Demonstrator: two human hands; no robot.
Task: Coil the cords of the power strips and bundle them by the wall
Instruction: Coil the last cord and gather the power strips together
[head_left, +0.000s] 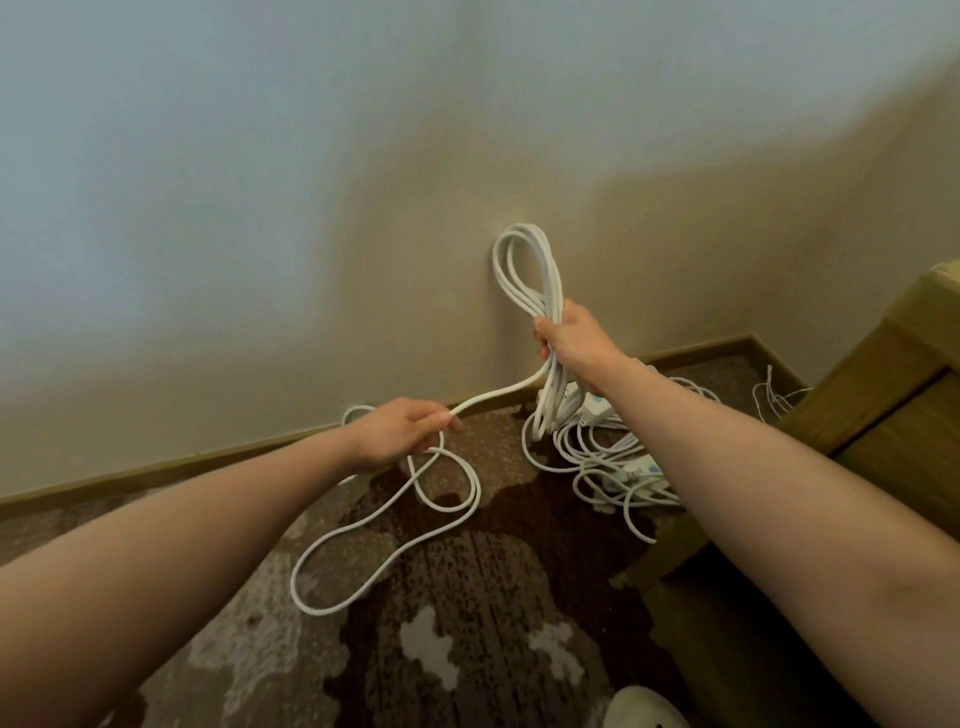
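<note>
The right hand (571, 340) is closed round a gathered coil (527, 270) of white cord, loops standing up above the fist and more hanging below it. From under that hand one strand runs off to the left hand (402, 428), which pinches the cord between thumb and fingers, held low over the floor.

Below the left hand the slack cord (363, 525) lies on the carpet in loose loops that cross one another just under the fingers — the likeliest trouble, I judge. Drawn up quickly, that crossing could tighten into a knot or put a twist into the next turn. The coil itself is bulky for one fist; a loosened grip might let the upper loops slide out and spill.

Below and to the right of the right hand, another power strip (636, 475) sits in a tangle of thin white cords, close enough for a hanging loop to snag it and drag it along.

Farther out, the floor is a brown-and-cream patterned carpet (467, 623), meeting a plain pale wall (260, 208) at a wooden skirting board (156, 470). Wooden furniture (893, 415) stands at the far right — too partly seen to name.
</note>
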